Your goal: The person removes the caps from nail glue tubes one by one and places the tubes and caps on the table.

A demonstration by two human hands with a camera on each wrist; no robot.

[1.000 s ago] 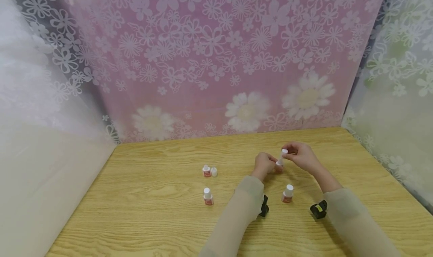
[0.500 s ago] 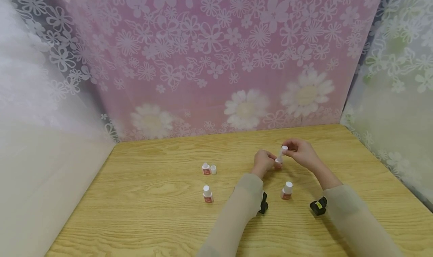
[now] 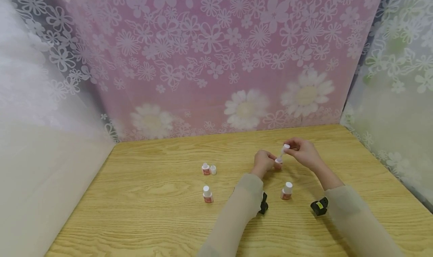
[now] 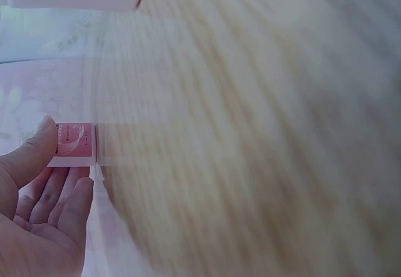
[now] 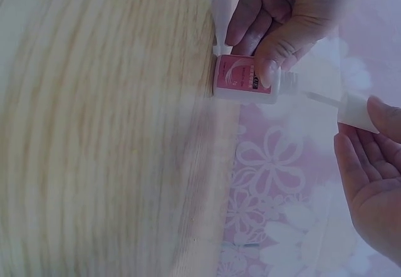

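Observation:
On the right of the table, the left hand [image 3: 264, 163] pinches a small white bottle [image 5: 244, 79] with a red label between thumb and fingers; the bottle's base is on or close to the tabletop. Its narrow neck has no cap on it. The right hand [image 3: 303, 152] pinches a white cap [image 3: 286, 146] just above and to the right. From this cap a thin pale stem [image 5: 321, 97] points at the bottle's mouth. Whether the stem's tip is inside the neck or just outside, I cannot tell. The left wrist view shows the label [image 4: 75, 139] beside the thumb.
A capped bottle [image 3: 286, 191] stands nearer, between the forearms. Another capped bottle [image 3: 208, 195] stands further left. Behind that one, an uncapped bottle [image 3: 206, 169] has a white cap [image 3: 213, 170] beside it. A pink flowered curtain [image 3: 216, 61] closes off the table's back.
The right hand has moved slightly up and right with the cap, widening the gap to the bottle. The left hand has kept its grip on the bottle, nearly still. The standing bottles have stayed put.

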